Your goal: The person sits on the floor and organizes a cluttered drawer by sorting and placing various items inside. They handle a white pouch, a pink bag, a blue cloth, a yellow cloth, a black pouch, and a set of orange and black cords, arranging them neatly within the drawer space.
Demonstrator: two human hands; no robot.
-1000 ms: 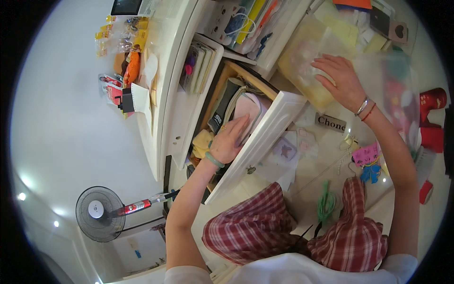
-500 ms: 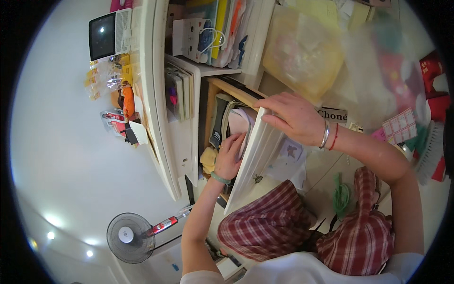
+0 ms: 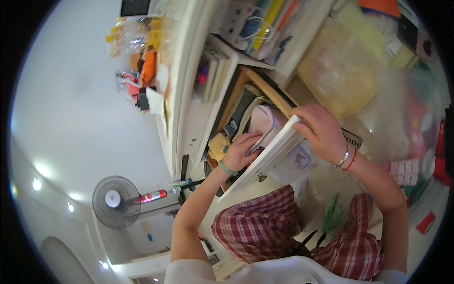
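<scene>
My right grip (image 3: pixel 322 132) is clamped over the upper corner of the drawer front (image 3: pixel 259 163); I'd brace that panel with it. My left grip (image 3: pixel 241 153) reaches inside, fingertips against the pink pouch (image 3: pixel 263 122) at its one o'clock; whether they close on it, I can't tell. I'd press gently with flat fingers, minding the grey pouch (image 3: pixel 242 108) at twelve and yellow cloth (image 3: pixel 218 145) at ten.
</scene>
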